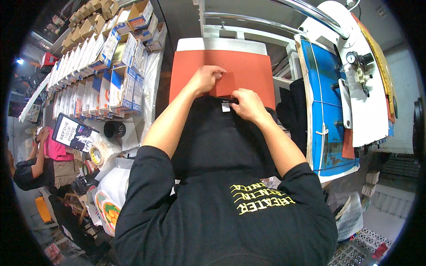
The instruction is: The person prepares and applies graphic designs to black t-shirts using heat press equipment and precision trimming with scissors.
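A black T-shirt [217, 142] lies over the near part of an orange-red flat pad [188, 66], its neck end toward the pad's middle. A small white label [226, 107] shows at the collar. My right hand [247, 104] is closed on the collar's edge, just right of that label. Above the bare orange surface, beyond the collar, my left hand [206, 80] has its fingers curled in, with the index finger partly stretched to the right. Nothing shows in the left hand. The shirt's lower part is hidden by my body.
Chrome rails [253, 17] cross behind the pad. To the right stands a blue panel [326, 106] with white cord, beside a pressure gauge [351, 57]. Cardboard boxes [122, 88], a tape roll [97, 155] and a black cup [114, 129] fill the left. Another person [35, 164] is farther left.
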Available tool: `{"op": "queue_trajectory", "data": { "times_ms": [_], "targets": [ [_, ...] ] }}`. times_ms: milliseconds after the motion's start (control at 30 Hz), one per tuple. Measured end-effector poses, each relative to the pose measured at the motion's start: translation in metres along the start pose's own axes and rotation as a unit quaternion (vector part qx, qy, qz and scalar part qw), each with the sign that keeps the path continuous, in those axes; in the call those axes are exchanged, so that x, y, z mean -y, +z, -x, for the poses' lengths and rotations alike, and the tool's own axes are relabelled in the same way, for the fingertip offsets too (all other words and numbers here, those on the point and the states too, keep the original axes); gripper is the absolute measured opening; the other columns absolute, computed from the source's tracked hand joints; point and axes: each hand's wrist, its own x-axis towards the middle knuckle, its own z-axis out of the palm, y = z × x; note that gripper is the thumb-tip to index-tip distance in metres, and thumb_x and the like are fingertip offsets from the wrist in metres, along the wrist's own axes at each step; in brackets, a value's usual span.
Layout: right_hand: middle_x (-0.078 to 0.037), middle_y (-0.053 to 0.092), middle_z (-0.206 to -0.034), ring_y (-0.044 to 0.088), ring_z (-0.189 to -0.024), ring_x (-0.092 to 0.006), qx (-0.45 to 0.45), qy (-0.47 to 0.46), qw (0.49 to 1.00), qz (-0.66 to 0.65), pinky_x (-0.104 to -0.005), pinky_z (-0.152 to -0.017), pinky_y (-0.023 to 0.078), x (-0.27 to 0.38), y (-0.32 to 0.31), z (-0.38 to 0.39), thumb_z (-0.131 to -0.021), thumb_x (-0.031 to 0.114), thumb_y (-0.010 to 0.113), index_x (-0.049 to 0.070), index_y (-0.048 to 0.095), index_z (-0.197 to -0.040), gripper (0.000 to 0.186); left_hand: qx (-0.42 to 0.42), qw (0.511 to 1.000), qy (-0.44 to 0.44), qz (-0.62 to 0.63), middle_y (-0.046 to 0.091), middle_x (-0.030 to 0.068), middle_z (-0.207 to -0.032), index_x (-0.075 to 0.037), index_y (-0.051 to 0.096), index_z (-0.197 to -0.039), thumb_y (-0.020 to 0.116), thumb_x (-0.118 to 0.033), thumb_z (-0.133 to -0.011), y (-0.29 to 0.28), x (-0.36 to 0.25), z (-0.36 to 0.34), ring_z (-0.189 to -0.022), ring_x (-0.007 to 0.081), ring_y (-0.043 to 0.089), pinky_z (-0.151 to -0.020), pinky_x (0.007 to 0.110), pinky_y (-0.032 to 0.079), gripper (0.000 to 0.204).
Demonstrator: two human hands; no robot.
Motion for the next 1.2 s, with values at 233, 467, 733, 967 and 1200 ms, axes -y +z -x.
{"op": "queue_trajectory", "data": {
  "times_ms": [233,467,733,967,1200],
  "targets": [
    [-0.011,0.068,-0.113,0.059,-0.114,-0.0318,-0.185,-0.089,0.978,0.020,-0.0480,-0.096,0.047,-0.020,0.030,-0.002,-0.079,0.011,0.074,0.007,0.071,-0.091,0.013,0.099,0.992,0.026,-0.080,0.072,0.0176,-0.112,-0.003,0.073,-0.112,0.068,-0.011,-0.092,0.004,-0.009,0.028,-0.104,0.0306,0.069,-0.090,0.038,0.053,0.022],
    [-0.011,0.071,-0.103,0.062,-0.104,-0.0330,-0.101,-0.034,0.994,-0.026,-0.0492,-0.087,0.045,-0.012,0.024,-0.006,-0.082,0.011,0.072,0.008,0.068,-0.097,0.016,0.105,0.977,0.020,-0.186,0.070,0.0223,-0.104,0.001,0.066,-0.091,0.078,-0.010,-0.080,-0.016,-0.010,0.058,-0.101,0.0378,0.067,-0.085,0.044,0.053,0.020],
    [-0.011,0.071,-0.091,0.065,-0.097,-0.0343,-0.106,0.012,0.994,0.003,-0.0495,-0.083,0.045,-0.007,0.025,0.010,-0.085,0.011,0.068,0.007,0.066,-0.093,0.009,0.022,0.991,0.001,-0.134,0.071,0.0228,-0.091,0.001,0.068,-0.097,0.077,-0.014,-0.083,-0.003,-0.006,0.074,-0.090,0.0418,0.069,-0.080,0.047,0.054,0.022],
    [-0.013,0.069,-0.102,0.064,-0.104,-0.0327,-0.021,0.073,0.997,0.028,-0.0493,-0.087,0.045,0.003,0.011,0.031,-0.083,0.014,0.069,0.006,0.067,-0.095,0.015,0.031,0.983,-0.003,-0.179,0.070,0.0218,-0.097,0.001,0.068,-0.097,0.073,-0.011,-0.084,-0.004,-0.018,0.101,-0.097,0.0405,0.066,-0.086,0.048,0.053,0.018],
    [-0.013,0.069,-0.103,0.064,-0.106,-0.0331,-0.059,0.068,0.995,-0.045,-0.0493,-0.088,0.045,-0.002,0.027,0.037,-0.081,0.012,0.067,0.005,0.067,-0.094,0.015,-0.047,0.991,0.016,-0.121,0.069,0.0206,-0.099,0.002,0.068,-0.096,0.073,-0.011,-0.085,0.012,-0.007,0.112,-0.101,0.0400,0.065,-0.088,0.046,0.052,0.017]
  ]
}}
